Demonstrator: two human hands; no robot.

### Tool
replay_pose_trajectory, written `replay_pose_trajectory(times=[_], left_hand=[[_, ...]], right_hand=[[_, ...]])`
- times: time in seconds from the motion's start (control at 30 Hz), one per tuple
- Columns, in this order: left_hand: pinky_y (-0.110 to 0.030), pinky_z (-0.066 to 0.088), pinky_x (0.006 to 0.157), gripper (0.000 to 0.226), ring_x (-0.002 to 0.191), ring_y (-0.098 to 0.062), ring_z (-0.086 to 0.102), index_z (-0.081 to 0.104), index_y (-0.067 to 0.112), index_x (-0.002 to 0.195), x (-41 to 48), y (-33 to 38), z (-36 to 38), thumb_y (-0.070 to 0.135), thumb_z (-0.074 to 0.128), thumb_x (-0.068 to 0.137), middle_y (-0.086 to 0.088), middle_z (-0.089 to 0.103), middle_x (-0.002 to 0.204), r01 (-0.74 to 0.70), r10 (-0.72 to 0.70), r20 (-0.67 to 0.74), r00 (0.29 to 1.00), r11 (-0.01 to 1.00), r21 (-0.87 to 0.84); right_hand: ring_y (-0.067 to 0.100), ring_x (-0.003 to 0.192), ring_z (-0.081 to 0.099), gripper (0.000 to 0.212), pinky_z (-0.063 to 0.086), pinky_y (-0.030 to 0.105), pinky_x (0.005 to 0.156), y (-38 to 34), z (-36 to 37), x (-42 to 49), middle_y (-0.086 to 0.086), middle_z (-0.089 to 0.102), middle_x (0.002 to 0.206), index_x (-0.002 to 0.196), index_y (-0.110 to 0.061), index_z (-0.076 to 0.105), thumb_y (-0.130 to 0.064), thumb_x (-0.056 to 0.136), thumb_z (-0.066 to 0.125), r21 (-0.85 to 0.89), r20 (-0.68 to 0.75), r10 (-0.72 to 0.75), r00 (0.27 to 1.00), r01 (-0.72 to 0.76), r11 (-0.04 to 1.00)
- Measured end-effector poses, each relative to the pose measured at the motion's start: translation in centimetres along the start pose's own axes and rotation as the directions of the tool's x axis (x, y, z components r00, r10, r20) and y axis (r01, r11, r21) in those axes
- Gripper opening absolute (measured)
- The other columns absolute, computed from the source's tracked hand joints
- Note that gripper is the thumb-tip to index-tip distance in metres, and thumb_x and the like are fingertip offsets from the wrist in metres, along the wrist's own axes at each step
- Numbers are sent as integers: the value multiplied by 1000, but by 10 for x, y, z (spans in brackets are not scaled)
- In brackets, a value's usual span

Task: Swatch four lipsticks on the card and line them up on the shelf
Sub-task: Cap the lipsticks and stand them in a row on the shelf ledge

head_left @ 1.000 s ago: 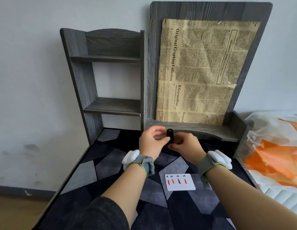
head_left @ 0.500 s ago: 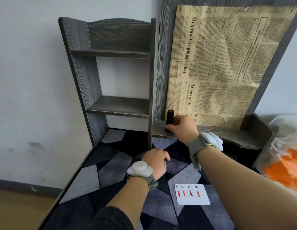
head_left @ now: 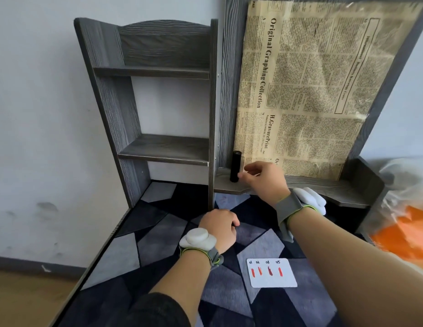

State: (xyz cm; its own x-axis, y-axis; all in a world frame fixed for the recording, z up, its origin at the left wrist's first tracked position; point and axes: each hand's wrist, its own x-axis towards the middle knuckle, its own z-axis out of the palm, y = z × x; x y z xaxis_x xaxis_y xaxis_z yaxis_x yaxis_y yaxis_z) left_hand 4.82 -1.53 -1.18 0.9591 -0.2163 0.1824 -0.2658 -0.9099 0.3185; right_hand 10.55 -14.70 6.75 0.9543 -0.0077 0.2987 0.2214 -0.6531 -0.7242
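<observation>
Black lipstick (head_left: pixel 235 169), just one, four red swatches (head_left: pixel 269 271)

A single black, capped lipstick (head_left: pixel 235 169) is stood upright at the far left end of the low grey wood-grain shelf (head_left: pixel 312 185), close to the upright divider. A white card (head_left: pixel 273 280) with rounded corners is laid flat nearer the viewer, well apart from the shelf; four red swatches are drawn on it under handwritten numbers.
</observation>
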Motion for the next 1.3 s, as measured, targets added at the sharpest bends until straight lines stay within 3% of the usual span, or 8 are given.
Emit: replay_pose_trajectory(times=[0.23,0.37,0.43,0.53,0.73,0.9,1.1,1.3], left_hand=[[-33,46,99,31,115,-20,57,64,26,115,-9,0,5,17,50,89,4,63,125,82,-73,95,993,992,-97],[-31,43,100,32,118,-21,54,64,24,117,-22,17,4,15,48,91,2,59,128,71,-60,93,994,990,-121],[-30,42,101,33,120,-21,53,63,23,119,-26,19,4,14,47,92,2,58,129,73,-60,97,993,988,-133],[-30,42,101,34,119,-20,54,64,23,118,-31,21,8,12,46,92,2,59,128,89,-75,96,993,985,-149],[-29,42,97,34,116,-22,53,68,27,112,-32,20,11,10,44,93,2,61,122,128,-122,49,991,976,-174],[-28,50,83,35,99,-21,63,75,28,92,-27,19,9,8,46,89,3,70,107,191,-209,-54,976,953,-233],[-24,47,64,35,80,-20,65,75,27,75,-20,18,9,6,48,83,5,72,87,229,-270,-109,957,928,-293],[-25,48,60,29,74,-19,64,74,25,73,-14,17,11,9,50,80,6,71,77,241,-286,-120,951,925,-295]], right_hand=[[14,81,61,17,47,25,78,17,-36,-17,0,68,83,92,-12,74,-26,87,65,-44,-5,36,999,-36,998],[17,72,60,9,50,29,77,33,-66,-40,-6,62,65,81,-18,70,-23,86,64,-76,-14,69,997,-70,995],[22,80,64,12,51,31,82,42,-74,-51,-2,67,72,86,-15,73,-20,86,62,-127,16,92,996,-89,988],[23,100,66,23,49,31,91,59,-79,-62,3,74,99,99,-17,74,-11,85,57,-256,55,100,993,-83,963],[26,119,48,50,43,35,98,84,-69,-72,2,61,123,125,-30,59,-5,84,44,-548,262,88,961,73,833],[29,120,47,42,41,36,97,81,-49,-62,4,62,126,131,-29,52,-15,94,38,-597,328,93,940,129,792],[32,109,58,38,41,32,77,75,-31,-46,10,64,116,117,-12,55,-38,90,57,-577,181,143,973,-13,816],[33,94,62,31,43,30,68,77,-18,-40,12,66,102,102,-8,58,-31,82,63,-618,136,242,961,-109,778]])
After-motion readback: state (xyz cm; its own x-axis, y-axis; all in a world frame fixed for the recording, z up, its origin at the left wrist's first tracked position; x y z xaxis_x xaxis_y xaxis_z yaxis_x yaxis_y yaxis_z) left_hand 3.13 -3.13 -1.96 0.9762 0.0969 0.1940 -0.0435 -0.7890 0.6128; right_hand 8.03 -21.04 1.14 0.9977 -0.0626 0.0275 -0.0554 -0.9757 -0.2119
